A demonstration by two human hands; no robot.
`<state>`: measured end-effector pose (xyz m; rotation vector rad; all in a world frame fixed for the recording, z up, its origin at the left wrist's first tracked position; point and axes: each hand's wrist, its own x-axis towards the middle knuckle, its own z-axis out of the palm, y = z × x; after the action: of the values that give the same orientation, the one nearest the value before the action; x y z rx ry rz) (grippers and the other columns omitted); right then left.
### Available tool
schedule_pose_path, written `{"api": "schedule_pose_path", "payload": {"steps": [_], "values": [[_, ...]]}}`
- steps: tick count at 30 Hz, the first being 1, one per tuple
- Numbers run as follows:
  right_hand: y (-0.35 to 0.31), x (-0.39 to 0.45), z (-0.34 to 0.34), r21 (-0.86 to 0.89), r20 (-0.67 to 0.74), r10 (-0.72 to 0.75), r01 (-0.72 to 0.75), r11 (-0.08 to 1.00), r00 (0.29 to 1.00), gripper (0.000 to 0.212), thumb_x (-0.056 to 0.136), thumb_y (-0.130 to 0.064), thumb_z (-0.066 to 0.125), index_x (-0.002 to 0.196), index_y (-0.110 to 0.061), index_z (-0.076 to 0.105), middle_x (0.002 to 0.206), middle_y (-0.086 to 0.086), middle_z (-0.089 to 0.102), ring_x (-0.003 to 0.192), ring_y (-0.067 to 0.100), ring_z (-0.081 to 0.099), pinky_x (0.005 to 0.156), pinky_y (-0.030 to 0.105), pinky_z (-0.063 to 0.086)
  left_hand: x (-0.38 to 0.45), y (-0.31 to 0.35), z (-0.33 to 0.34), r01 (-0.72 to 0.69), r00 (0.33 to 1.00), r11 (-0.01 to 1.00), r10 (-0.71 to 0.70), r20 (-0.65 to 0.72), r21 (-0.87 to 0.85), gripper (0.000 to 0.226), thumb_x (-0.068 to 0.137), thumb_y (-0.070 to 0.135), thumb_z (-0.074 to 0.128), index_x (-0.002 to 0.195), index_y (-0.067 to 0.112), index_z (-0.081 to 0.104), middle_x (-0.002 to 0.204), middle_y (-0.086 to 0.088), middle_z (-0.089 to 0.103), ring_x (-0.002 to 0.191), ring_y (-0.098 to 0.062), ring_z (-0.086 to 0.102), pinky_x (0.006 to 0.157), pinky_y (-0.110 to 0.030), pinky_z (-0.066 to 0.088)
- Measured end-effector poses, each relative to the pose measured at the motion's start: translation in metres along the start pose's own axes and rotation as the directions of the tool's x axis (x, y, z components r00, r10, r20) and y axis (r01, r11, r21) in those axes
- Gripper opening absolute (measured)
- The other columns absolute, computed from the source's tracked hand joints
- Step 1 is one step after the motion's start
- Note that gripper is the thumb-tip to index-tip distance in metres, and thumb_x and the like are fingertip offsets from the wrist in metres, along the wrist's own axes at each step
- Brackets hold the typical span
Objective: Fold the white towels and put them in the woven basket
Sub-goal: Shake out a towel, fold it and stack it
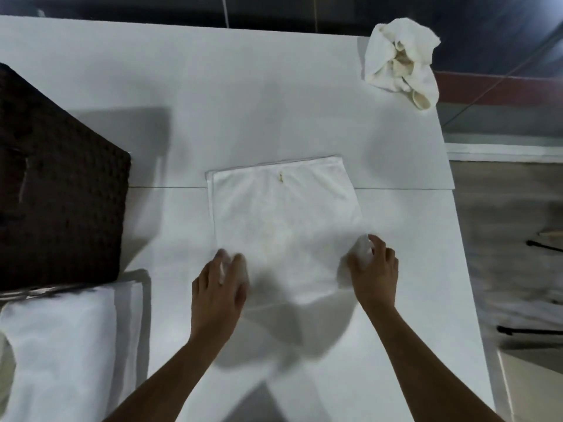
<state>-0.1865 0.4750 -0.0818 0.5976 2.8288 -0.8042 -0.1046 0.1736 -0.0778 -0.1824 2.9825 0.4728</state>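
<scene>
Towel (283,214) half-folded on table (182,86); left hand (217,287) and right hand (373,275) each pinch a near corner — advise lifting both evenly, matching far edge.

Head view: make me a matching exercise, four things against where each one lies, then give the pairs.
Things:
1. flat towel
2. crumpled towel
3. basket
4. folded towels

Places:
A. far right corner of the table
B. left edge, dark and woven
C. near left, in front of the basket
D. middle, near corners held by the left hand and right hand

Pairs: 1-D, 2-A, 3-B, 4-C
</scene>
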Motion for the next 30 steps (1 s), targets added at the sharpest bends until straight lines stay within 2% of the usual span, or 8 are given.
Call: {"api": "schedule_pose_path", "payload": {"steps": [4, 8, 11, 17, 20, 25, 28, 30], "values": [[0.018, -0.034, -0.003, 0.03, 0.009, 0.039, -0.039, 0.999, 0.999, 0.048, 0.087, -0.021, 0.073, 0.131, -0.019, 0.052, 0.114, 0.014, 0.058, 0.103, 0.035, 0.05, 0.093, 0.045, 0.045, -0.03, -0.003, 0.001, -0.014, 0.999, 0.998, 0.011, -0.046, -0.062, 0.066, 0.079, 0.009, 0.079, 0.139, 0.014, 0.054, 0.144, -0.011, 0.048, 0.117, -0.034, 0.055, 0.091, -0.043, 0.049], [0.02, -0.051, -0.013, 0.134, 0.012, 0.157, -0.157, 0.978, 0.988, 0.046, 0.086, -0.017, 0.072, 0.128, -0.017, 0.055, 0.105, 0.001, 0.053, 0.105, 0.035, 0.053, 0.092, 0.049, 0.048, -0.044, 0.005, -0.007, 0.231, 0.973, 0.945, -0.218, 0.078, -0.232, 0.071, 0.083, 0.01, 0.077, 0.145, 0.02, 0.044, 0.134, -0.007, 0.046, 0.102, -0.033, 0.054, 0.079, -0.045, 0.054], [0.02, -0.058, -0.016, 0.245, 0.102, 0.313, -0.329, 0.912, 0.944, 0.041, 0.089, -0.022, 0.07, 0.125, -0.02, 0.05, 0.109, 0.006, 0.061, 0.102, 0.033, 0.061, 0.083, 0.041, 0.051, -0.052, 0.011, -0.012, 0.333, 0.942, 0.89, -0.304, 0.14, -0.313, 0.065, 0.088, 0.012, 0.072, 0.143, 0.025, 0.04, 0.117, -0.009, 0.05, 0.094, -0.031, 0.058, 0.078, -0.042, 0.052], [0.034, -0.068, -0.023, 0.282, 0.22, 0.384, -0.435, 0.855, 0.897, 0.036, 0.089, -0.016, 0.071, 0.123, -0.014, 0.058, 0.103, 0.002, 0.063, 0.091, 0.022, 0.055, 0.076, 0.029, 0.041, -0.06, 0.015, -0.011, 0.646, 0.753, 0.575, -0.59, 0.293, -0.501, 0.053, 0.079, 0.003, 0.067, 0.121, 0.03, 0.05, 0.094, -0.002, 0.061, 0.077, -0.028, 0.065, 0.059, -0.046, 0.06], [0.051, -0.082, -0.029, 0.257, 0.26, 0.376, -0.439, 0.861, 0.889, 0.033, 0.089, -0.014, 0.07, 0.122, -0.013, 0.067, 0.1, 0.001, 0.067, 0.091, 0.021, 0.057, 0.079, 0.028, 0.042, -0.073, 0.023, -0.012, 0.705, 0.696, 0.489, -0.615, 0.37, -0.514, 0.034, 0.083, 0.003, 0.067, 0.111, 0.017, 0.054, 0.092, 0.003, 0.064, 0.069, -0.026, 0.069, 0.052, -0.032, 0.056], [0.079, -0.124, -0.043, 0.334, 0.275, 0.338, -0.419, 0.844, 0.9, 0.035, 0.09, -0.017, 0.066, 0.125, -0.015, 0.063, 0.1, -0.004, 0.067, 0.091, 0.02, 0.065, 0.077, 0.029, 0.044, -0.111, 0.029, -0.015, 0.738, 0.666, 0.452, -0.606, 0.435, -0.5, 0.009, 0.089, 0.019, 0.063, 0.094, 0.012, 0.062, 0.089, -0.006, 0.069, 0.065, -0.026, 0.072, 0.067, -0.036, 0.061], [0.088, -0.147, -0.051, 0.448, 0.255, 0.301, -0.388, 0.805, 0.919, 0.036, 0.094, -0.014, 0.063, 0.127, -0.019, 0.053, 0.092, 0.007, 0.07, 0.068, 0.019, 0.071, 0.062, 0.03, 0.047, -0.136, 0.025, -0.017, 0.697, 0.682, 0.37, -0.608, 0.407, -0.614, 0.008, 0.093, 0.017, 0.062, 0.098, 0.011, 0.059, 0.093, -0.014, 0.069, 0.071, -0.028, 0.07, 0.072, -0.044, 0.063], [0.092, -0.159, -0.057, 0.535, 0.228, 0.247, -0.333, 0.776, 0.942, 0.047, 0.098, -0.011, 0.058, 0.137, -0.032, 0.043, 0.084, 0.015, 0.065, 0.058, 0.023, 0.065, 0.062, 0.032, 0.047, -0.152, 0.023, -0.02, 0.667, 0.688, 0.333, -0.62, 0.379, -0.666, 0.01, 0.093, 0.014, 0.063, 0.101, 0.014, 0.056, 0.088, -0.015, 0.069, 0.068, -0.029, 0.07, 0.075, -0.049, 0.063]]}}
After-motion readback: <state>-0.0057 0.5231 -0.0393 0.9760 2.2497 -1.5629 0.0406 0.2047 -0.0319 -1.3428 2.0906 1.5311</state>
